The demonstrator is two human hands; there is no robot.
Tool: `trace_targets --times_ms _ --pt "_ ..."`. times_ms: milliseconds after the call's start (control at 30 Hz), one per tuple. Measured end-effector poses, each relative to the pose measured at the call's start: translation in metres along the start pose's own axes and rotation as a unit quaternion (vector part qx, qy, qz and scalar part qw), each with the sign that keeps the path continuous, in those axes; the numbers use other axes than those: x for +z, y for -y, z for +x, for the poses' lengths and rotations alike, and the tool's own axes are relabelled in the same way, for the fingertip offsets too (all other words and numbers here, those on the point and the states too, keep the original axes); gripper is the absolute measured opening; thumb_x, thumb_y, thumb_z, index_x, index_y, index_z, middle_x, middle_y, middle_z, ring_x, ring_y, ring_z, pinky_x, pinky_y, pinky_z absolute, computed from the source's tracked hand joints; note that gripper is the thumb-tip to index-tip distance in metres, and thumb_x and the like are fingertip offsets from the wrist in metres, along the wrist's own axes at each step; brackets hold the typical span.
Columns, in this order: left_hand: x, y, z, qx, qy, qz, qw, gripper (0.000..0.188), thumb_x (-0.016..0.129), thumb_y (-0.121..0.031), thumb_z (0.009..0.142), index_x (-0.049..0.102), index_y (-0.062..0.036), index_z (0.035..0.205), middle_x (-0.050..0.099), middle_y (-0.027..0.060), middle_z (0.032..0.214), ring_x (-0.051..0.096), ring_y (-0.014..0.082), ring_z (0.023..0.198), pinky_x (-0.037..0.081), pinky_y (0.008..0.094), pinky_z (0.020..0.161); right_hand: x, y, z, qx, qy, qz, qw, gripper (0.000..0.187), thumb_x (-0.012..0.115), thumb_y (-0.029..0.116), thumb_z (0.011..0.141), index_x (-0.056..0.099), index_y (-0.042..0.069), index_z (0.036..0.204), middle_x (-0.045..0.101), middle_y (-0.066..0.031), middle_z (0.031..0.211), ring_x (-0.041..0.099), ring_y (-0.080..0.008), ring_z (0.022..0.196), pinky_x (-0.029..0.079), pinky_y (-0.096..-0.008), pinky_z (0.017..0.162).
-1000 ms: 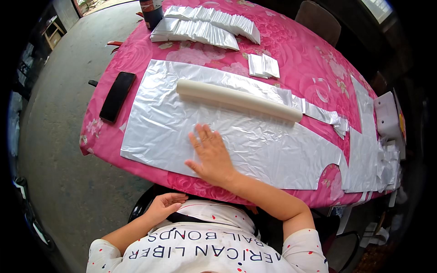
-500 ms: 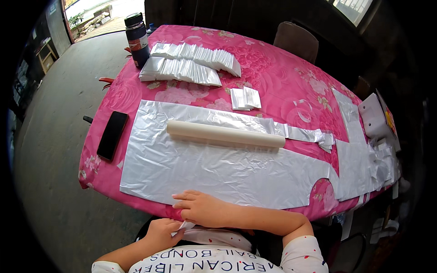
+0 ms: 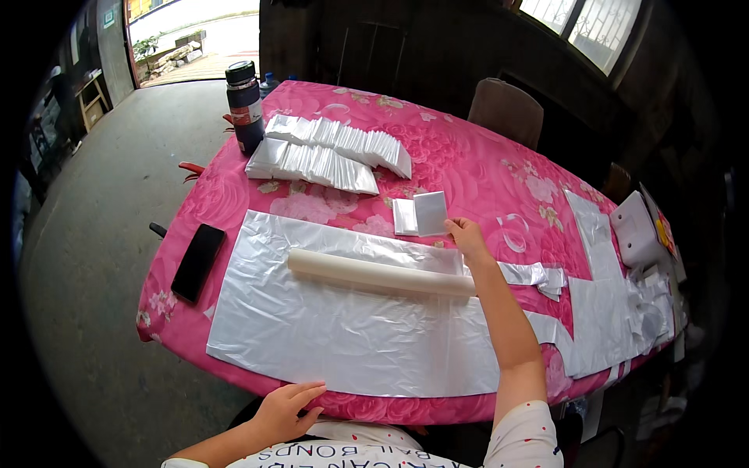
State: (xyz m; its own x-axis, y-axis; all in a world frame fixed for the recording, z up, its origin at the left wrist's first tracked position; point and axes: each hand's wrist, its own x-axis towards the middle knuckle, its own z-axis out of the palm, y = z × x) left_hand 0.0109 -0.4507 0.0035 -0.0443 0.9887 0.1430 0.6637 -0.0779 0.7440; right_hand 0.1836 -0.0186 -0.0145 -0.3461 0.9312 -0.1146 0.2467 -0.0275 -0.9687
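My right hand (image 3: pixel 466 237) reaches across the table and pinches the lower right corner of a folded plastic packet (image 3: pixel 431 214). A second folded packet (image 3: pixel 405 217) lies just left of it. My left hand (image 3: pixel 285 412) rests at the near table edge, fingers stretched out and apart, by the border of a large silvery-white plastic sheet (image 3: pixel 328 335). Across that sheet lies a long cream-coloured roll or tube (image 3: pixel 367 270), its right end by my right forearm.
Two rows of folded packets (image 3: pixel 328 164) lie at the far left, beside a dark thermos flask (image 3: pixel 246 113). A black phone (image 3: pixel 198 264) sits at the left edge. More plastic sheeting (image 3: pixel 601 312) and a white box-like object (image 3: pixel 636 230) are on the right. A chair (image 3: pixel 507 113) stands behind.
My right hand has moved from beside my left hand, out over the sheet to the folded packets. My left hand has opened, and the small white piece between my hands is gone from there.
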Motion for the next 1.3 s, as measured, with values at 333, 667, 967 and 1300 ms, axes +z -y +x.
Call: trace_targets --times_ms 333,667,967,1300 --pt "0.003 0.002 -0.001 -0.018 -0.007 0.019 1.0 0.036 0.068 -0.008 0.071 0.058 -0.0005 0.105 0.06 0.0152 0.111 0.061 0.0307 0.091 0.051 0.0347 0.076 -0.002 0.0 0.0 -0.069 -0.119 -0.353 0.925 0.033 0.064 0.026 0.077 0.062 0.004 0.1 0.064 -0.0142 0.095 0.061 -0.0273 0.086 0.047 -0.0362 0.074" --pt "0.013 -0.014 0.049 0.071 0.024 0.006 0.997 0.033 0.066 -0.009 0.072 0.059 -0.0033 0.104 0.059 0.0122 0.112 0.062 0.0281 0.09 0.052 0.0338 0.071 -0.044 -0.019 -0.164 -0.271 0.026 -0.43 0.861 0.044 0.068 0.029 0.073 0.06 0.001 0.107 0.061 -0.014 0.09 0.054 -0.0313 0.088 0.043 -0.0395 0.081" --pt "0.09 -0.025 0.119 0.143 0.052 0.141 0.978 0.068 0.062 -0.045 0.076 0.043 -0.0069 0.128 0.015 0.0205 0.146 0.007 0.048 0.132 0.017 0.0547 0.105 -0.039 -0.048 -0.283 -0.249 0.2 -0.373 0.871 0.051 0.051 0.032 0.088 0.044 0.0 0.127 0.038 -0.0182 0.135 0.037 -0.0331 0.125 0.03 -0.0402 0.103" --pt "0.138 -0.062 0.133 0.293 0.181 0.127 0.93 0.07 0.052 -0.064 0.073 0.055 -0.0073 0.115 0.033 0.0187 0.137 0.015 0.042 0.133 0.01 0.0692 0.096 -0.245 -0.116 -0.252 -0.083 -0.201 -0.481 0.85 0.039 0.047 0.016 0.087 0.049 -0.005 0.121 0.046 -0.0204 0.129 0.042 -0.0318 0.122 0.031 -0.0363 0.103"
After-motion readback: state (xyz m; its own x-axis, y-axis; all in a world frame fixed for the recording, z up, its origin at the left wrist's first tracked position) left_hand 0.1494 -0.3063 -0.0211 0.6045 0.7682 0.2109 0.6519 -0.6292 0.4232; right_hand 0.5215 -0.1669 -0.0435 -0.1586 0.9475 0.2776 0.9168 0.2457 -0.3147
